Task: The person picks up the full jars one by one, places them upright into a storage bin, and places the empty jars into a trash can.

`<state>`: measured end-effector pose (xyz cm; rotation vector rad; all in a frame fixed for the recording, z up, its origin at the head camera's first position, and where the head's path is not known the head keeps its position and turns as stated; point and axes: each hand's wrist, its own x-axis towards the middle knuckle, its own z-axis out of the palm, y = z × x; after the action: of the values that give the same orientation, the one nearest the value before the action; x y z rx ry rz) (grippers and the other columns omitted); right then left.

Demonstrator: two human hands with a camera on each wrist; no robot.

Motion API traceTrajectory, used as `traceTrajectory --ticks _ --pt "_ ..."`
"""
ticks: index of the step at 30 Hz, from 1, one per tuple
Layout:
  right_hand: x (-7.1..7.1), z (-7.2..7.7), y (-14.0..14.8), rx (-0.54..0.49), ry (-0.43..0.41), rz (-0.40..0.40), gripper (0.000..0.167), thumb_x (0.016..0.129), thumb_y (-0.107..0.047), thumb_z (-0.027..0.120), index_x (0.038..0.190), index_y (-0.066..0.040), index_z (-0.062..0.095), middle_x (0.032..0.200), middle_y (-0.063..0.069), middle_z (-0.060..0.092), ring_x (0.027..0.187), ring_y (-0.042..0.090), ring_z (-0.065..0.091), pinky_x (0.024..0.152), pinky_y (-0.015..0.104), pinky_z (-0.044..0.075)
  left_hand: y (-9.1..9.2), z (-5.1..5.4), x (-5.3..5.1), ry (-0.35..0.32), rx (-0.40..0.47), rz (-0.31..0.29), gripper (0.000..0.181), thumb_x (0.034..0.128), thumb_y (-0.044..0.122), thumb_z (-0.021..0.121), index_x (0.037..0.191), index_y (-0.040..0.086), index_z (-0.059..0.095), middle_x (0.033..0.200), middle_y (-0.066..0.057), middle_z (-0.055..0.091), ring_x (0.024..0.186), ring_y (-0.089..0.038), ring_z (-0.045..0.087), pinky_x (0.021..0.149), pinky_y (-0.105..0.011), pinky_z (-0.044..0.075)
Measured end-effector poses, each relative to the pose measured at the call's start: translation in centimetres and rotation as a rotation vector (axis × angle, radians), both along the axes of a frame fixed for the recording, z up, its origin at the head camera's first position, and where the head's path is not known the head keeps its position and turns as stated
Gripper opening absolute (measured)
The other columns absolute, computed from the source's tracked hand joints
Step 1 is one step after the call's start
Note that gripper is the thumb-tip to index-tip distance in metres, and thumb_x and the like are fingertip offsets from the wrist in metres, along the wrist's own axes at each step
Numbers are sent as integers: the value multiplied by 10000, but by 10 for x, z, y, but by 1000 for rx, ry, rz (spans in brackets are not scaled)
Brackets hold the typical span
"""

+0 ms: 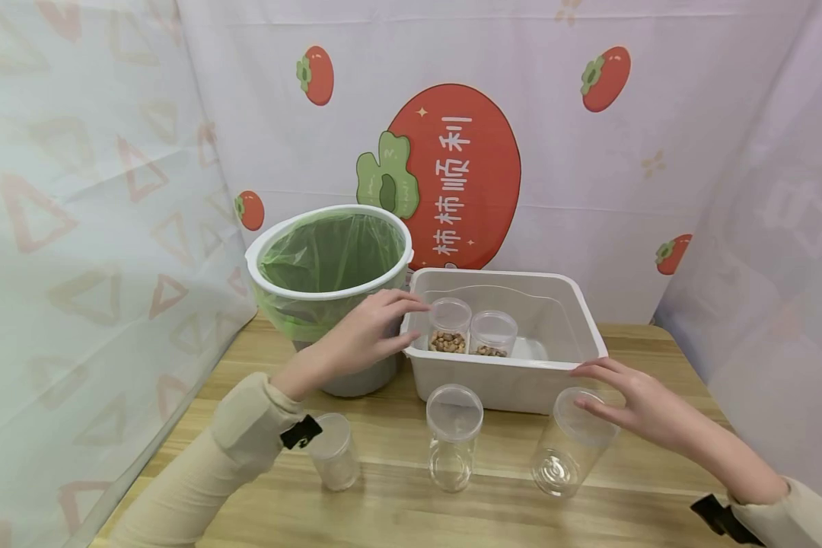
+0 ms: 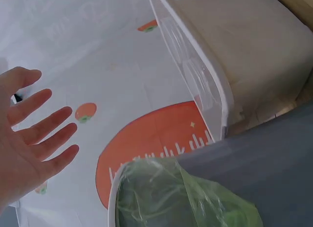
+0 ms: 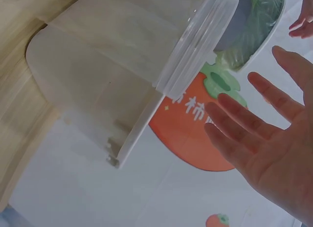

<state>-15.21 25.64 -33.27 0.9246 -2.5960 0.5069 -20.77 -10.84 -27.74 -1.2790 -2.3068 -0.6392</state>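
Note:
My left hand (image 1: 364, 329) is held over the left end of a white plastic tub (image 1: 493, 380), fingers apart and nothing in them. Inside that tub stand two lidded clear jars: one jar (image 1: 450, 326) holds nuts, and beside it a second jar (image 1: 494, 335) shows a lower layer of them. My right hand (image 1: 647, 403) hovers by the tub's front right corner, near the lid of a tall clear jar (image 1: 567, 449); the right wrist view shows its fingers (image 3: 234, 126) spread and holding nothing. Whether it touches the lid is unclear in the head view.
A tall lidded jar (image 1: 452, 441) stands in front of the tub, and a smaller frosted-looking jar (image 1: 336, 453) near the left sleeve. A bin (image 1: 329, 293) lined with a green bag is left of the tub. All stand on a wooden table (image 1: 397, 517) against a printed cloth backdrop.

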Motion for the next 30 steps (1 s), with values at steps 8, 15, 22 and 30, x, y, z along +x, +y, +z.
traceTrajectory --ticks 8,15,22,30 --pt "5 -2 -2 16 -20 58 365 720 -229 719 1064 -220 597 1069 -52 559 937 146 569 722 302 491 -43 -6 5 57 187 78 356 759 16 649 1099 -38 555 1076 -143 566 1028 -254 515 897 -378 400" --pt "7 -8 2 43 -65 82 445 708 -286 724 1119 -207 572 1118 -26 536 981 178 542 743 357 481 -75 -17 4 99 287 184 362 739 -39 648 1088 -57 555 1081 -175 554 1035 -296 500 891 -378 377" --pt "7 -14 6 52 -118 76 522 698 -355 722 1172 -229 542 1151 -31 522 1032 146 509 795 309 453 -100 -28 -4 128 342 241 318 744 -82 600 1060 -71 565 1092 -202 536 1068 -329 461 935 -354 344" --pt "4 -19 9 64 -175 95 592 671 -384 734 1199 -227 517 1169 37 504 1013 263 518 748 423 470 -117 -37 -12 107 346 294 279 777 -99 558 1055 -85 567 1124 -229 514 1153 -373 397 987 -455 286"
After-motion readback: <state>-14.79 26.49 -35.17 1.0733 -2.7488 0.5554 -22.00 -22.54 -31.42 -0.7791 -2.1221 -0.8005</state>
